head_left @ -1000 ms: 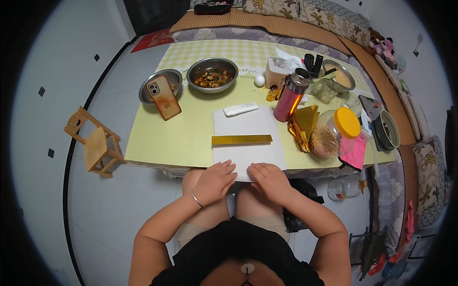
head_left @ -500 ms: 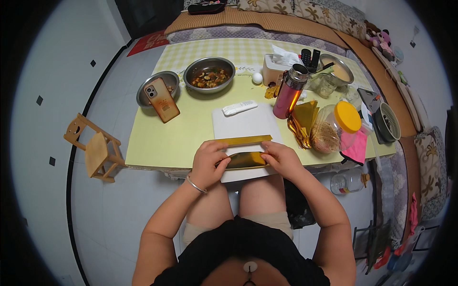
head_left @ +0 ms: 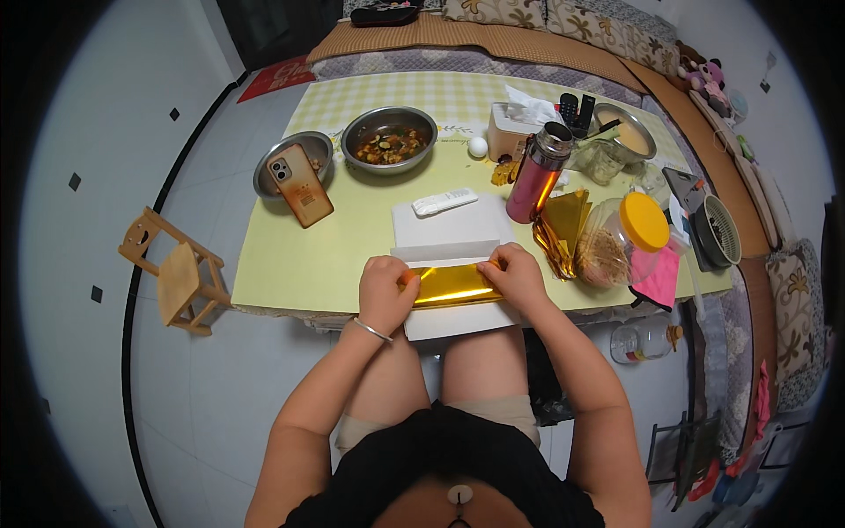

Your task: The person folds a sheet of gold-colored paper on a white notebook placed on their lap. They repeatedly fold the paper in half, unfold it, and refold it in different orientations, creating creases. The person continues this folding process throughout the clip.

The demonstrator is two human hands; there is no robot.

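Observation:
A shiny gold foil sheet lies across a white board at the near edge of the table. My left hand is closed on the sheet's left end, thumb on top. At the opposite end my right hand pinches the foil's upper corner between thumb and fingers. Just beyond the foil runs a pale grey strip; whether it joins the sheet I cannot tell. A white elongated object rests at the far part of the board.
More gold sheets lie right of the board, near a pink flask and a yellow-lidded jar. Farther back are a metal bowl of food, a tissue box and an egg. A phone leans on another bowl.
The foil's bright gold face now shows flat between my hands, where it was bowed and darker. The gold strip beyond it now looks pale grey. My right hand has shifted slightly away from me.

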